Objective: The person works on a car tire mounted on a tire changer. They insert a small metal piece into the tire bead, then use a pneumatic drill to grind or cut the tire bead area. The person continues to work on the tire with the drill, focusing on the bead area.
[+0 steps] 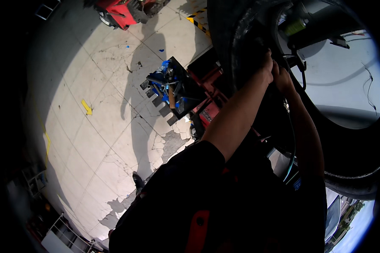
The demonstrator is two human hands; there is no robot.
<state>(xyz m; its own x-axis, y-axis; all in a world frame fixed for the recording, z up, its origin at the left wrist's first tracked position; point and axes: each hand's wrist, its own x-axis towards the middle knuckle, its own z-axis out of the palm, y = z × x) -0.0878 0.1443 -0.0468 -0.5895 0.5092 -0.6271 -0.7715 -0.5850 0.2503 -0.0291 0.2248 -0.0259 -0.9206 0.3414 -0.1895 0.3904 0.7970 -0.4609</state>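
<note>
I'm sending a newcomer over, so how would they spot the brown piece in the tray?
Along the right side of the pale tiled floor, left of the left hand, is a black tray with a notched edge. The slim brown piece lies in its lower part, set apart by its colour from the blue and dark items around it.

dark short-sleeved top [166, 200] on my head-camera feed, bare forearms [239, 113] and hands [282, 78] beyond the sleeves [210, 152], red strip [196, 234] with dark round spot [200, 221] on the front, small red accents [226, 170], one dark shoe [137, 180]
</note>
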